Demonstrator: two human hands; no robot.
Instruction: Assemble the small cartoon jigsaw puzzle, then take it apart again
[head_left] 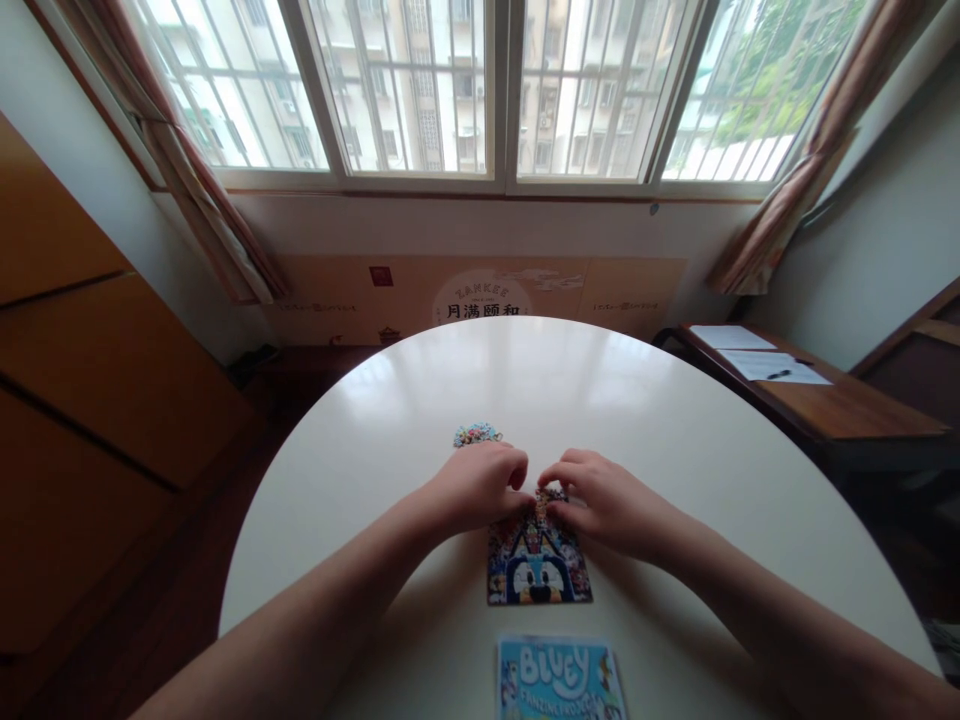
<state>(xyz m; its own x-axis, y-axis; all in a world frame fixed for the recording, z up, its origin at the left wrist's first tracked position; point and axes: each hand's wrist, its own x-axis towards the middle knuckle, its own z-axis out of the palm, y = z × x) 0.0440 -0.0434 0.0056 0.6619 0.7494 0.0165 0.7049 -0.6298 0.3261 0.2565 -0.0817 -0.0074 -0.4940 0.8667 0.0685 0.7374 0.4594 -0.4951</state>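
Observation:
A mostly assembled jigsaw puzzle (538, 575) lies flat on the white table, showing a blue cartoon dog's face among many small figures. My left hand (480, 485) rests over its upper left part, fingers curled and thumb reaching across the top; whatever is between them is hidden. At the upper right corner is my right hand (592, 498), its thumb and index finger apart at the puzzle's edge, with puzzle surface showing between them. Just beyond my left hand sits a small pile of loose puzzle pieces (475, 434), partly covered by that hand.
A blue Bluey picture card or box (556, 680) lies nearest me on the round table (360, 440). To the right, a wooden side table (870, 410) carries papers (776, 367) and dark pens. A printed carton (330, 290) stands below the barred window.

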